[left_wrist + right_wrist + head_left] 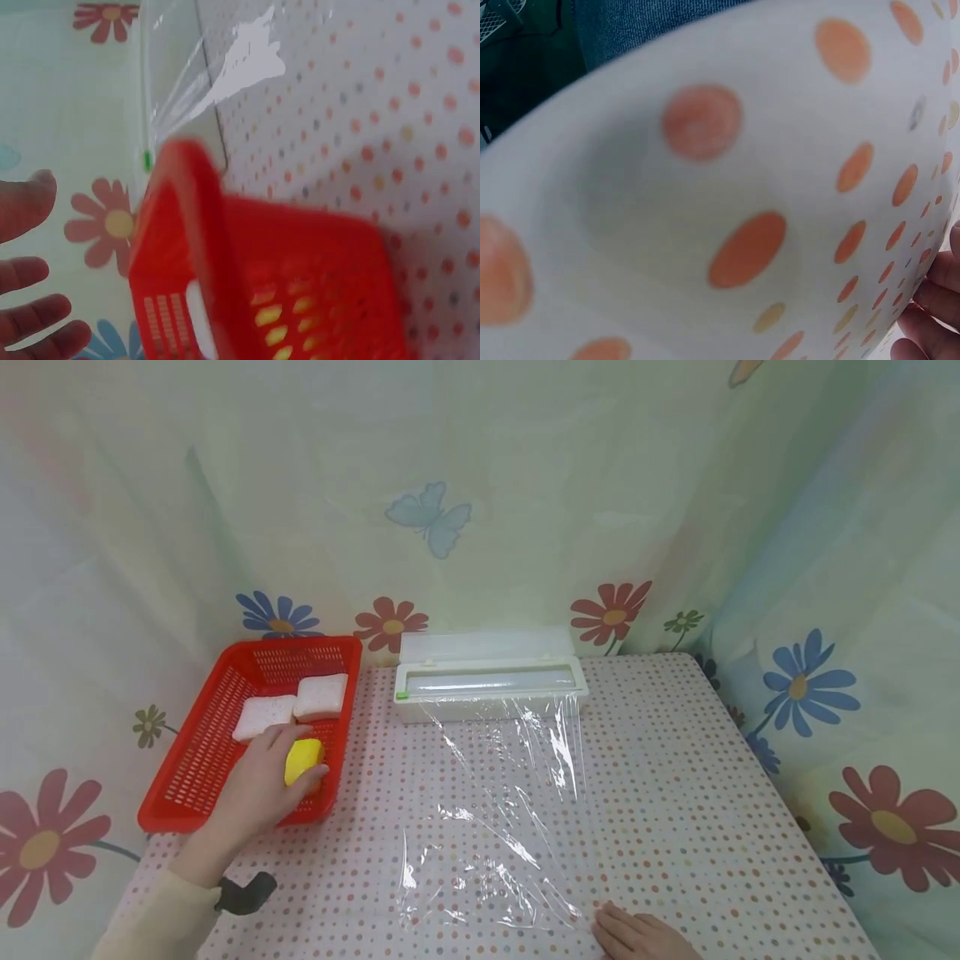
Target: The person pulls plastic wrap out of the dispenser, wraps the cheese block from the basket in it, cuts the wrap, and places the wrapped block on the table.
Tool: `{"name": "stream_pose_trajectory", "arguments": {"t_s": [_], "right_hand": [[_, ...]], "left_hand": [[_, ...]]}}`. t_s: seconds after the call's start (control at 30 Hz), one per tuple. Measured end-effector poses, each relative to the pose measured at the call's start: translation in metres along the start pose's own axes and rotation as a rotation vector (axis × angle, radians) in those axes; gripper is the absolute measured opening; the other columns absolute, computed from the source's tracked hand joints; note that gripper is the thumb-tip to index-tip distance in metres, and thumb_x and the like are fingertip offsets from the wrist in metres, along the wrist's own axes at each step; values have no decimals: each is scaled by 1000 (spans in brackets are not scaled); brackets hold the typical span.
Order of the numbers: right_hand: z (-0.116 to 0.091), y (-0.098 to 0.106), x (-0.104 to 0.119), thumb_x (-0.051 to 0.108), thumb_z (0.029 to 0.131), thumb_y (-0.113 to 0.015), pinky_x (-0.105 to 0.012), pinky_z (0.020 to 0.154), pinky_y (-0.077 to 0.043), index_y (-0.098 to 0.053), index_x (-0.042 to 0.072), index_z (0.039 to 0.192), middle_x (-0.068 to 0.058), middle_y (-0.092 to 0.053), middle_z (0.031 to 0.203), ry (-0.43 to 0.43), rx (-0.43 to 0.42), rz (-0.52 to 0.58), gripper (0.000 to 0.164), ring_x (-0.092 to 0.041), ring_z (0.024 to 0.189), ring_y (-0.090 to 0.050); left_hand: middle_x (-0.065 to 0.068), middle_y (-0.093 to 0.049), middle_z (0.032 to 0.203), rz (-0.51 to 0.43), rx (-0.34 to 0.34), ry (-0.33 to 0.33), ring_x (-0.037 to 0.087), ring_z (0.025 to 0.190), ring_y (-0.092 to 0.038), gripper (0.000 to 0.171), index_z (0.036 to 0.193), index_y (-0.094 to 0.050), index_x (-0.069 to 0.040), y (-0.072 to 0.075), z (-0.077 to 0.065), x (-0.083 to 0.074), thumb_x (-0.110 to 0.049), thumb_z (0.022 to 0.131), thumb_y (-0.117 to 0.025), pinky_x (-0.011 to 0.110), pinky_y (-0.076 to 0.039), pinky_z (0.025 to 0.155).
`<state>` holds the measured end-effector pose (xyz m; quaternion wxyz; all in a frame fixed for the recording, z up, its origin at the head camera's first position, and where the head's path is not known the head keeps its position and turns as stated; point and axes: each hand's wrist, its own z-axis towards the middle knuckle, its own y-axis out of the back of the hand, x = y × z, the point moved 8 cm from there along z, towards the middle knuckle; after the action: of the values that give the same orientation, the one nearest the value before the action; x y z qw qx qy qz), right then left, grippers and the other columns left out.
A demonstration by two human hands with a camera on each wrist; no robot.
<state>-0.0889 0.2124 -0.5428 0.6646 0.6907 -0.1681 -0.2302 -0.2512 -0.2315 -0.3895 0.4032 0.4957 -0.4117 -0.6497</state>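
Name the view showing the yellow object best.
The head view: much of the yellow object shows beside the left hand. The left wrist view gives only patches through holes in the red basket; the right wrist, none.

A person's left grip (264, 777) (a bare hand below a cream sleeve (161, 914)) hovers over a red basket (168, 820) at the left of the frame, fingers and thumb spread about a yellow block (303, 758). Two white slabs (320, 695) lie beyond it. At centre, a white dispenser (420, 712) stands with its lid (487, 646) raised, clear film (495, 835) running from it down the dotted table (675, 760). The right grip (637, 935), lower right of centre, rests beside the film's near corner. A flowered backdrop (525, 443) fills the upper frame.
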Motion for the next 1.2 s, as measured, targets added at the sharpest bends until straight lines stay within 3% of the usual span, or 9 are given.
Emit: {"name": "stream_pose_trajectory", "arguments": {"t_s": [0.17, 0.33, 0.47, 0.63, 0.8, 1.0, 1.2], "right_hand": [[-2, -8, -2, 60, 101, -49, -19, 79, -56, -73, 9, 121, -1, -73, 126, -10, 22, 19, 59, -13, 115, -68], [-3, -14, -1, 61, 101, -48, -21, 81, -57, -71, 10, 123, -1, -72, 129, -37, 48, 36, 61, -13, 118, -67], [-3, -14, -2, 61, 100, -51, -21, 81, -56, -72, 10, 123, -1, -72, 129, -50, 24, 42, 60, -13, 117, -67], [-4, -10, -2, 61, 99, -53, -20, 80, -56, -72, 9, 121, 0, -72, 128, -40, -26, 32, 59, -13, 115, -67], [-4, -9, -1, 60, 100, -53, -20, 80, -56, -71, 9, 122, -1, -72, 128, -30, -19, 50, 59, -13, 116, -67], [-4, -9, -1, 60, 100, -52, -21, 81, -57, -71, 9, 123, -1, -71, 129, -35, 13, 61, 59, -13, 118, -67], [-4, -7, -1, 60, 101, -50, -21, 81, -57, -71, 9, 123, -1, -71, 129, -28, 10, 58, 60, -13, 118, -67]], "left_hand": [[28, -51, 140, 36, 77, 31, 50, 126, -51, 78, 143, -46, 1, 2, 28, 23, -32, 84, -83, 66, -55, 93], [33, -40, 148, 65, 232, 91, 56, 133, -44, 88, 150, -37, 1, -13, 53, 51, -41, 86, -80, 69, -50, 96], [37, -35, 150, 81, 356, 139, 59, 133, -43, 98, 153, -30, 4, -26, 65, 73, -44, 84, -81, 71, -49, 97], [38, -33, 150, 78, 494, 191, 59, 132, -42, 109, 155, -26, 3, -41, 69, 90, -50, 80, -83, 71, -47, 100], [34, -40, 141, 48, 606, 239, 51, 122, -50, 114, 156, -28, -1, -53, 66, 93, -52, 72, -88, 68, -50, 101], [27, -47, 132, 26, 660, 278, 42, 113, -54, 114, 155, -32, -6, -62, 69, 94, -48, 68, -92, 66, -51, 101], [25, -52, 130, 51, 713, 255, 40, 111, -55, 118, 159, -30, -17, -70, 68, 98, -45, 64, -94, 69, -50, 100]]}}
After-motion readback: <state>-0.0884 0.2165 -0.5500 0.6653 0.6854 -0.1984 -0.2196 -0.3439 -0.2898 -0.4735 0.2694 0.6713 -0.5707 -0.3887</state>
